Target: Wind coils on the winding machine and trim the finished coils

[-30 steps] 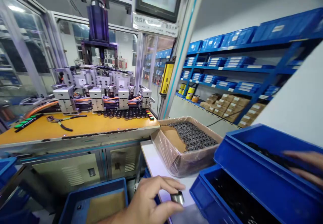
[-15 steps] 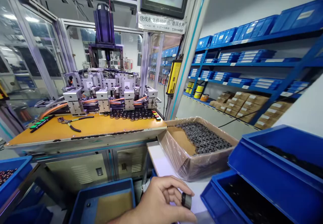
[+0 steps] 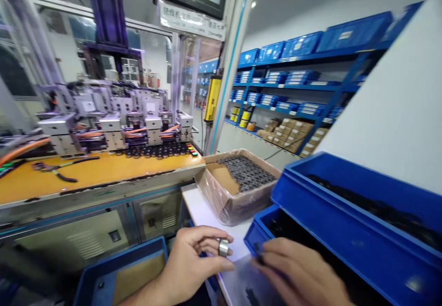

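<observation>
— Blue shelving point(image 3: 311, 73) loaded with bins and cartons runs along the far wall; what sits in front of it?

— An orange worktop point(image 3: 103, 170) carrying a multi-head machine point(image 3: 113, 117), with a row of small dark parts along the machine's front edge and a pair of pliers point(image 3: 58, 170) lying to the left of it.

— And nearer than the machine?

— Right of the orange worktop's end stands a cardboard box point(image 3: 238, 191) lined with plastic, part full of dark ring-shaped pieces. It rests on a white worktop point(image 3: 203, 211). Right of that box are two stacked blue bins point(image 3: 345, 214), both holding dark parts.

— Where are the hands?

— The left hand point(image 3: 193, 262) is below the cardboard box, over the white worktop's near edge. Its fingers are curled, pinching a small metal ring point(image 3: 223, 247) between thumb and fingertips.

— The right hand?

— The right hand point(image 3: 297, 274) is just right of the ring, at the front lip of the lower bin. Its fingers are bent and something dark shows at the fingertips, but the blur keeps me from telling what it grips, if anything.

— Anything lower down?

— An open blue crate point(image 3: 120, 274) with a brown bottom, left of the left hand.
</observation>
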Available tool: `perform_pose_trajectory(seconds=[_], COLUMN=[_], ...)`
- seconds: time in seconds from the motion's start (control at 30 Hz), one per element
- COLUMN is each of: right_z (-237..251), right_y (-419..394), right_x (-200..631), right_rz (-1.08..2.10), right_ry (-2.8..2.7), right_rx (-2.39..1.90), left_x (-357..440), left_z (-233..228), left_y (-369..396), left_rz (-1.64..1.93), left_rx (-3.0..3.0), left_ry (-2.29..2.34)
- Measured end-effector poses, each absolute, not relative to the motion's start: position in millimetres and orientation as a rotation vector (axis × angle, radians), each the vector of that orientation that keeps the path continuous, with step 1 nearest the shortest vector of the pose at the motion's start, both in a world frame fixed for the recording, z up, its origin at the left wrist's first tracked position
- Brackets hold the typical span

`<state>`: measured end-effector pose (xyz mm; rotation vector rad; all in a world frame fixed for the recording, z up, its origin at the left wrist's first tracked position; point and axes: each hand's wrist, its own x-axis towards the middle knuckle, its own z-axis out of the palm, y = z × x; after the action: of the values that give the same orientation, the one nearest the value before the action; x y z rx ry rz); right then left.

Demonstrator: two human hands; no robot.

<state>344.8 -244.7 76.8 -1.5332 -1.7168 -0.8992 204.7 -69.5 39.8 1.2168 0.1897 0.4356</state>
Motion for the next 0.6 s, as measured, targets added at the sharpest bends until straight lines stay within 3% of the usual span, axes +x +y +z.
perform_pose_trajectory(seconds=[0.2, 0.6], right_z=[39, 51], right_y=[-228, -236], right_x=[324, 331], right_rz=[-0.643, -0.627], right_ry=[-1.806, -1.688], right_rx=[-1.398, -1.435], left_x=[212, 217], left_z=[37, 39], left_y=[-80, -87], left_rz=[0.435, 0.497], left_rx=[1.321, 1.332], left_ry=[0.091, 0.037])
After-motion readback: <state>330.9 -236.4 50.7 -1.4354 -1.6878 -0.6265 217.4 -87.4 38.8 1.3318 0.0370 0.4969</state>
